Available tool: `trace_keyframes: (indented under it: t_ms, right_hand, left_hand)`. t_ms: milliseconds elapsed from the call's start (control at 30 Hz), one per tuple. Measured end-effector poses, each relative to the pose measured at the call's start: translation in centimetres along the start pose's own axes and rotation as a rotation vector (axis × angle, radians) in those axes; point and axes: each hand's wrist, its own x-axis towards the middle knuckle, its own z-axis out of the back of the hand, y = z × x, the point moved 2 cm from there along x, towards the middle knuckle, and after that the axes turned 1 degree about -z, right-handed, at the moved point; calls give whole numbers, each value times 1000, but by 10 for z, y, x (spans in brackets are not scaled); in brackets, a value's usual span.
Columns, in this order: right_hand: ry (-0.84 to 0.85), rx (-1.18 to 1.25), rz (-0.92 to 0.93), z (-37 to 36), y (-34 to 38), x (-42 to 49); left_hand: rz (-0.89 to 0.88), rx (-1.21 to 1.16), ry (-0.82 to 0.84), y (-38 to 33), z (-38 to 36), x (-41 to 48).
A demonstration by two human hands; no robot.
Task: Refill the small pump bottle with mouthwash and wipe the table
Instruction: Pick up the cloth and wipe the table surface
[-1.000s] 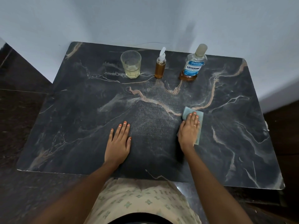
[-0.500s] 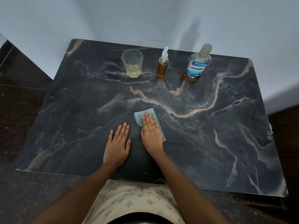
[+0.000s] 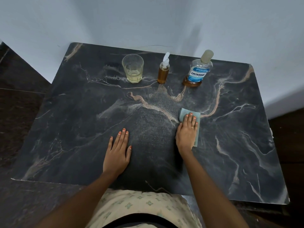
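The right hand (image 3: 186, 134), pressing the folded teal cloth (image 3: 183, 112) flat, has slid away from the left hand (image 3: 117, 150), still flat on the veined dark table (image 3: 238, 145). The slim amber pump bottle (image 3: 163, 73) stands upright well beyond both.

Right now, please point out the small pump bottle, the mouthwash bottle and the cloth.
small pump bottle (image 3: 163, 74): head view, on its amber body.
mouthwash bottle (image 3: 198, 74): head view, on its blue label.
cloth (image 3: 183, 113): head view, on its bare far corner.

glass (image 3: 133, 68) left of pump bottle (image 3: 163, 74); mouthwash bottle (image 3: 198, 73) right
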Motion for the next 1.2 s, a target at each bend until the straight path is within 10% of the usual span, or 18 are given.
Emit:
trace_keyframes:
  t_ms: [567, 1200]
  right_hand:
    - [151, 52, 618, -28, 103, -34]
    - [21, 40, 177, -7, 37, 16]
  left_hand:
    - [0, 31, 22, -2, 5, 1]
    - [-4, 8, 20, -1, 3, 1]
